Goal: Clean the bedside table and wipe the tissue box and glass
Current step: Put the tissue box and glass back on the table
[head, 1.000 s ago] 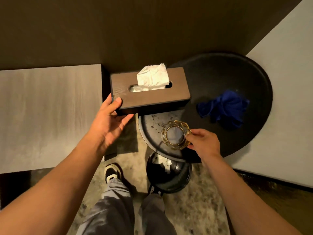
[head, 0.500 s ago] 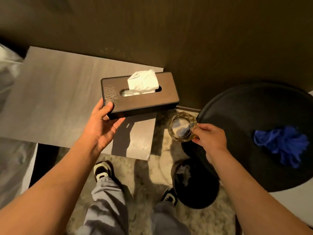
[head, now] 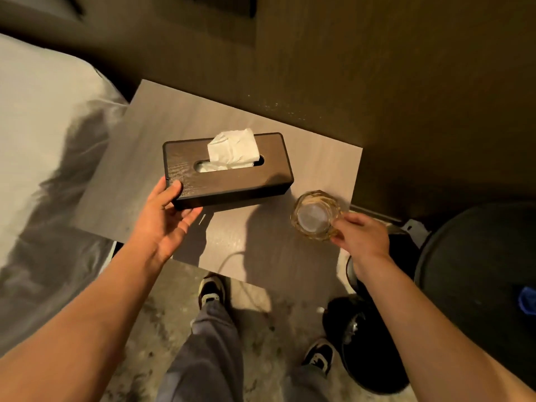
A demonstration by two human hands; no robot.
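A dark wooden tissue box [head: 229, 172] with a white tissue sticking out hangs just above the grey bedside table [head: 150, 134]. My left hand [head: 165, 216] grips the box at its near left corner, thumb on top and fingers underneath. A faceted amber glass [head: 314, 215] is over the table's right front part; whether it touches the surface I cannot tell. My right hand [head: 359, 236] pinches its right rim. A blue cloth [head: 527, 300] shows only as a sliver at the right edge, lying on a round black table [head: 464, 256].
A bed with white bedding [head: 43, 158] borders the table on the left. A dark wall panel [head: 377, 68] runs behind. A black round base or bin [head: 374, 343] stands on the floor under the round table, near my shoes and grey trousers.
Both hands carried their objects leftward from the round black table to over the bedside table. The view swung left, bringing the bed in and pushing the blue cloth to the edge.
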